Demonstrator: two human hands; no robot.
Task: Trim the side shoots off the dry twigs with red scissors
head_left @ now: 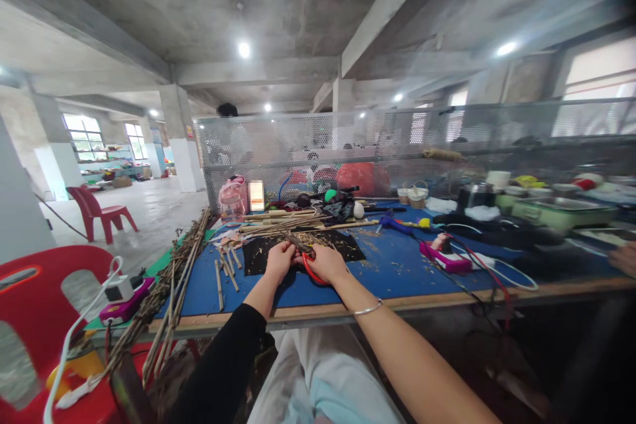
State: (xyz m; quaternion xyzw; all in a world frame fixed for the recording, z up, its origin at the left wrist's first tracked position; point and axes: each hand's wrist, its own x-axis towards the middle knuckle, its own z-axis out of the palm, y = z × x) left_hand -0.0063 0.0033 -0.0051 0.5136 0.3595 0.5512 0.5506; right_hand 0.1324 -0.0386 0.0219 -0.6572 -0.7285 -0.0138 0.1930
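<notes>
Red-handled scissors (314,273) are in my right hand (326,264), its fingers wrapped round the handles. Their front end points up and to the left, over a black cloth (254,264) strewn with pale plant scraps. My left hand (279,260) is closed in a pinch close beside the scissors' front end. What its fingers grip is small and partly hidden; it looks brown and dry. Just beyond both hands lies a pile of thin dry stalks (283,224). Short cut stick pieces (220,286) are scattered on the blue table mat (293,295) to the left.
A bundle of long dry stems (171,278) hangs over the table's left edge. A lit phone (256,195) and a pink clear bag (233,199) stand at the back. Rightward are a pink power strip (451,261) with cables and a green metal case (564,212). A person's hand (623,258) shows far right.
</notes>
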